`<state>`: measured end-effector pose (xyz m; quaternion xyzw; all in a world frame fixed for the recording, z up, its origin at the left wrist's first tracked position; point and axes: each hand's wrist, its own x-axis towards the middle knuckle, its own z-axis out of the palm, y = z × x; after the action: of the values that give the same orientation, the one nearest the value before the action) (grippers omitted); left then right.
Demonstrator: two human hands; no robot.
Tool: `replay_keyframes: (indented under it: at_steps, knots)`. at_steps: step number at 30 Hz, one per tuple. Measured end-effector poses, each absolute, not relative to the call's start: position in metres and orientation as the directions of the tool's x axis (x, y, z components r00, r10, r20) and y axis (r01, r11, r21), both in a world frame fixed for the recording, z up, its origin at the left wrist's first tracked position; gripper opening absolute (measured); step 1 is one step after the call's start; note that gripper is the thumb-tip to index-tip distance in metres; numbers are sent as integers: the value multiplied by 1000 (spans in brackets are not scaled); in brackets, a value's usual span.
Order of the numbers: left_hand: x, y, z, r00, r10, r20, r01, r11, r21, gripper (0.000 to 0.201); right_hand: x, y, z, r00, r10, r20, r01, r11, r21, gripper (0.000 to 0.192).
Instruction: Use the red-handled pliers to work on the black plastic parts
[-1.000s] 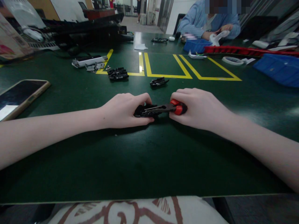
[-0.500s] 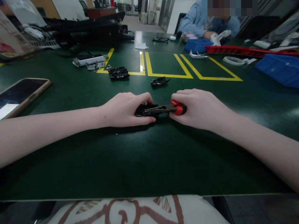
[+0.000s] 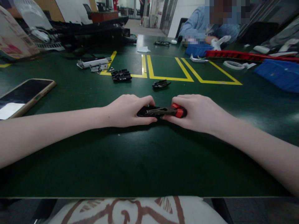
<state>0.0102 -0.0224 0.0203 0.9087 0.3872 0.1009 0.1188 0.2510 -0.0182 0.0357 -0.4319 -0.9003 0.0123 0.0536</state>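
My left hand (image 3: 127, 111) presses a small black plastic part (image 3: 146, 111) down on the green table (image 3: 140, 161) at the centre. My right hand (image 3: 199, 112) grips the red handles of a pair of pliers (image 3: 170, 110), whose metal jaws point left and lie over the black part. The two hands nearly meet. How the jaws bite on the part is hidden by my fingers.
A phone (image 3: 22, 97) lies at the left. Another loose black part (image 3: 161, 84), a group of black parts (image 3: 121, 75) and grey pieces (image 3: 93, 63) sit beyond my hands by the yellow floor-tape lines. Blue bins (image 3: 277, 74) stand right. A person in blue (image 3: 205, 31) works opposite.
Both hands have stayed together on the part; the pliers' jaws lie flatter and further over it. My head has shifted slightly, so the scene sits a little lower.
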Motion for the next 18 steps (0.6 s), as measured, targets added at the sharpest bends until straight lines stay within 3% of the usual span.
replay_keyframes:
  at_steps: [6, 18]
  knots:
    - [8, -20, 19, 687, 722, 81, 667, -671, 325, 45, 250, -16, 32, -640, 762, 98, 761, 646, -58, 49]
    - [8, -19, 18, 703, 708, 64, 663, -685, 301, 48, 255, -11, 35, -729, 658, 189, 678, 732, 66, 40]
